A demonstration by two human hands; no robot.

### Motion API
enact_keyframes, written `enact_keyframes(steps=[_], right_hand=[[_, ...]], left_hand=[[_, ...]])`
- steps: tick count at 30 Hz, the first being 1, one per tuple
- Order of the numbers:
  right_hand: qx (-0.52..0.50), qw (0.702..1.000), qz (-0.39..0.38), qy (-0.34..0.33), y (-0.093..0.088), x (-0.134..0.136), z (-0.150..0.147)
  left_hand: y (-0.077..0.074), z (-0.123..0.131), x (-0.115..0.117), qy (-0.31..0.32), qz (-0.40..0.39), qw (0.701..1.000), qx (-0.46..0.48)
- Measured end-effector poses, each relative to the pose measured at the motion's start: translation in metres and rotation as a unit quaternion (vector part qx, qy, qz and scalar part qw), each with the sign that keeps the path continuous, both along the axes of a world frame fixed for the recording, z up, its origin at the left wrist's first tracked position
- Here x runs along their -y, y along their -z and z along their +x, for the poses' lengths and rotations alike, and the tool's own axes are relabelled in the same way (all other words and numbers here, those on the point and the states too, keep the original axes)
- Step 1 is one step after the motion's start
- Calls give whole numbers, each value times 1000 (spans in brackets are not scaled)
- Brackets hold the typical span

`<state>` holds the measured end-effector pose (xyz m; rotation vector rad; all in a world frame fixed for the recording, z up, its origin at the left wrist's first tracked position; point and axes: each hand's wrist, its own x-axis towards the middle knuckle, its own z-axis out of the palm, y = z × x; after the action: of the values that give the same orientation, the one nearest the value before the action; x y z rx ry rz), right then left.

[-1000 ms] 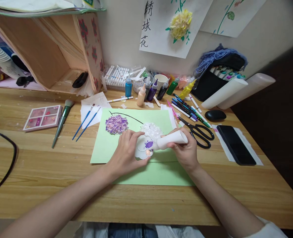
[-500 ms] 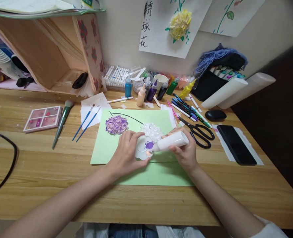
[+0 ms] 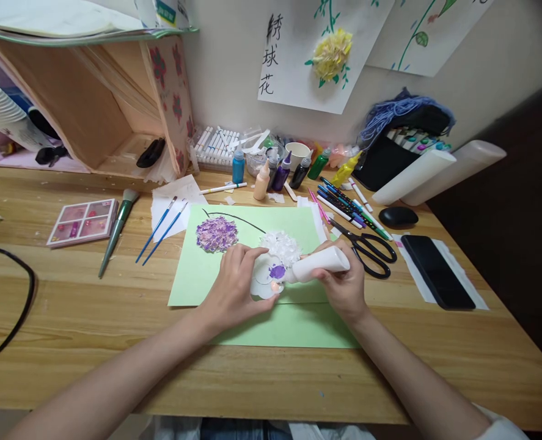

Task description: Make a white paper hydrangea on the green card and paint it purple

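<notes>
Between thumb and fingers, my left hand (image 3: 234,278) grips a small white paint palette (image 3: 261,286) by its edge. Purple paint (image 3: 277,271) and a dab of peach paint (image 3: 276,286) lie in it. My right hand (image 3: 351,290) is closed around a white squeeze bottle (image 3: 323,263), tilted with its nozzle at the palette's right side. Whether the nozzle touches the palette, I cannot tell. Under both hands is light green paper (image 3: 190,281). It bears a textured purple flower (image 3: 216,234), a white textured flower (image 3: 280,244) and a drawn dark stem.
Black scissors (image 3: 374,247), several pens (image 3: 341,205) and a phone (image 3: 438,272) lie to the right. Paint bottles (image 3: 280,174) stand behind the paper. Two thin paintbrushes (image 3: 161,235), a large brush (image 3: 117,232) and a sectioned case (image 3: 82,223) are on the left.
The camera view has tilted slightly, so the scene sits a little lower. Both hands keep their holds on the palette and the bottle, with hardly any movement.
</notes>
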<state>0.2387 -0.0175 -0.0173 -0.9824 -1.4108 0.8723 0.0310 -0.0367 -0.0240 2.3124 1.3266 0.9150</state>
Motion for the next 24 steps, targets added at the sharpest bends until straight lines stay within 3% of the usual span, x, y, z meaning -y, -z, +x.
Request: enact_keyframes(steps=[24], right_hand=[[25, 1000, 1, 18, -1, 1, 0]], left_hand=[[-1, 2, 1, 3, -2, 1000, 3]])
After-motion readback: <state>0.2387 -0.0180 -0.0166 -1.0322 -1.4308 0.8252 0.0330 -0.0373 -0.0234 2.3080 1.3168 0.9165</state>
